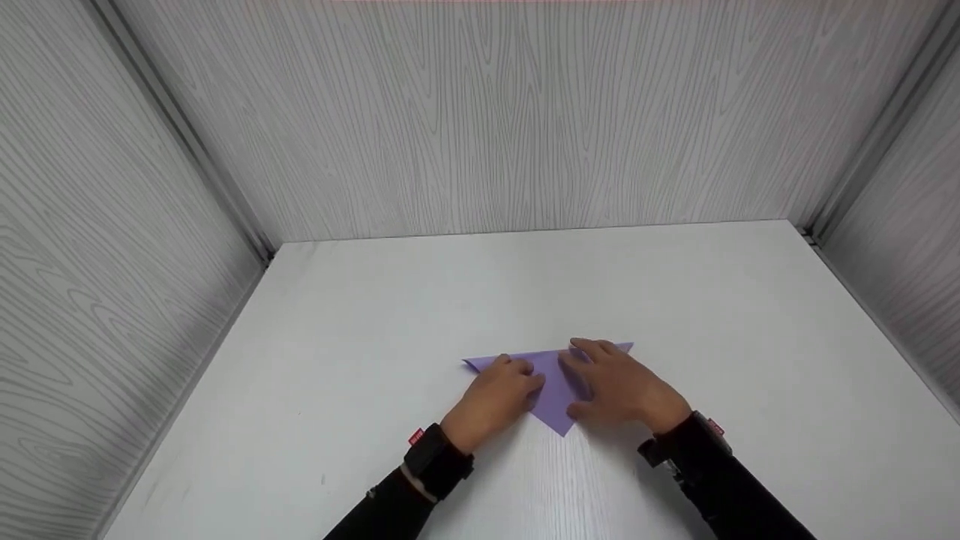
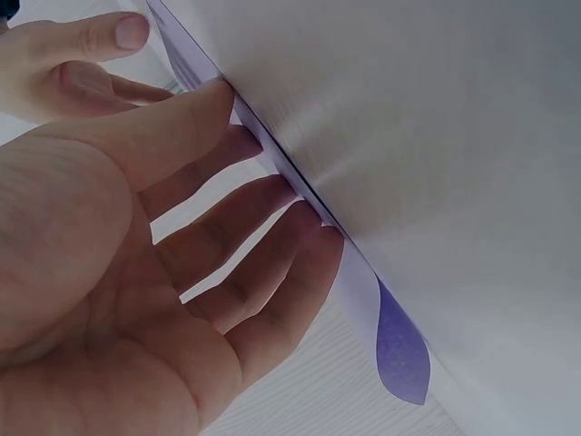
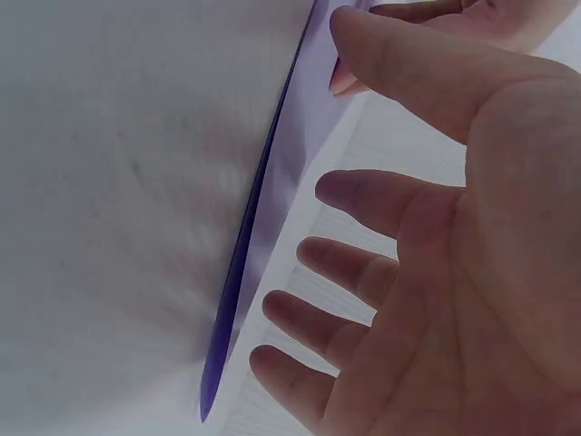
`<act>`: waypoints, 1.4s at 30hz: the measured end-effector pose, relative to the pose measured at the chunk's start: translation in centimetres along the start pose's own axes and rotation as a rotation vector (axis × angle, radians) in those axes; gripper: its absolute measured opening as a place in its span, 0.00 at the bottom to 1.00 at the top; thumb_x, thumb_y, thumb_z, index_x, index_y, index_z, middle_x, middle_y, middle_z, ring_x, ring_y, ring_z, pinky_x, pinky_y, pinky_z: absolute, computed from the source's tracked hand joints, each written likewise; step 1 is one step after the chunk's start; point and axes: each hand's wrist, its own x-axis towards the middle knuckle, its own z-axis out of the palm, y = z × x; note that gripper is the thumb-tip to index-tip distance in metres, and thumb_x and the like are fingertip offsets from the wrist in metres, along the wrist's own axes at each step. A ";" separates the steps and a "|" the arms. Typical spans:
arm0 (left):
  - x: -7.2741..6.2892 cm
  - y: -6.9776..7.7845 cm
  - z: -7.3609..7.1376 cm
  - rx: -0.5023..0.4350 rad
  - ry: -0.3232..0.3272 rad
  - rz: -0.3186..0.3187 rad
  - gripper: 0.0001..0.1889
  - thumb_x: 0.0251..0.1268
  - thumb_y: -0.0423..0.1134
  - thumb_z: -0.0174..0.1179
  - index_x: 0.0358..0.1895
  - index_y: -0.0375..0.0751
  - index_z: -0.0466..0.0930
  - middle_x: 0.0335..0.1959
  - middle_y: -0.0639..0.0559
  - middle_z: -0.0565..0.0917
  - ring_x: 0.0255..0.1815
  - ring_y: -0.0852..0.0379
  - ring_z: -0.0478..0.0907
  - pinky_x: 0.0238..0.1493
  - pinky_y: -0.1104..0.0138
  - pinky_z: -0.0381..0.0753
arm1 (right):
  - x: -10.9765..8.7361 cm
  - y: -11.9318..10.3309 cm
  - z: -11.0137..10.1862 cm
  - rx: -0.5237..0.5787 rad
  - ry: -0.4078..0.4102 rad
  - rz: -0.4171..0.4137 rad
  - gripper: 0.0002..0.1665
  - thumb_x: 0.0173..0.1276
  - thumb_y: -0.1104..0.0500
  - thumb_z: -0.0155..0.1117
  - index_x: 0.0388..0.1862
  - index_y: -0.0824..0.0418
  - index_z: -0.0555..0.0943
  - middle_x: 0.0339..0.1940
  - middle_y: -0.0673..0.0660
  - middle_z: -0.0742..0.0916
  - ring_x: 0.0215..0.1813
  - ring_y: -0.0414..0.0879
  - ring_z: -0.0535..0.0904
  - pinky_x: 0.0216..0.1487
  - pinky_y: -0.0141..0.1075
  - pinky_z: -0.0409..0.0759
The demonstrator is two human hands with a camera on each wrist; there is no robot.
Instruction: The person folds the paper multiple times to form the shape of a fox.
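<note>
While the purple paper (image 1: pixel 555 394) lies as a folded triangle on the white table (image 1: pixel 360 322), tip toward the person, the left hand (image 1: pixel 495 396) rests its fingertips on the left part, thumb and fingers side by side rather than pinching. The right hand (image 1: pixel 626 386) spreads over the right part, fingers apart; whether every fingertip touches cannot be told. Black straps (image 1: pixel 437 459) circle both wrists.

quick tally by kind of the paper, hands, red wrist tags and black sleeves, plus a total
Purple paper: 1
Hands (left hand, right hand): 2
Red tags: 2
Black sleeves: 2
Total: 7
</note>
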 end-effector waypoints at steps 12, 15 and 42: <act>0.3 0.0 0.2 -0.032 0.011 -0.012 0.10 0.67 0.35 0.69 0.50 0.44 0.89 0.48 0.49 0.87 0.45 0.51 0.80 0.51 0.66 0.80 | -0.1 0.3 0.7 0.013 0.017 0.000 0.41 0.68 0.46 0.68 0.76 0.62 0.72 0.75 0.65 0.71 0.74 0.69 0.64 0.66 0.58 0.75; 0.2 -0.1 0.2 -0.049 0.021 -0.012 0.10 0.67 0.35 0.69 0.50 0.44 0.89 0.49 0.48 0.87 0.45 0.51 0.81 0.52 0.65 0.80 | -0.1 0.3 0.7 0.020 0.033 -0.015 0.40 0.67 0.47 0.68 0.75 0.62 0.73 0.71 0.64 0.73 0.73 0.68 0.66 0.65 0.57 0.76; 2.5 -0.9 -0.2 0.034 -0.161 -0.087 0.29 0.71 0.55 0.64 0.70 0.46 0.77 0.63 0.50 0.78 0.60 0.49 0.73 0.56 0.56 0.78 | 0.1 0.3 1.0 0.038 0.018 0.000 0.41 0.67 0.46 0.68 0.77 0.60 0.72 0.71 0.62 0.74 0.74 0.65 0.65 0.67 0.55 0.74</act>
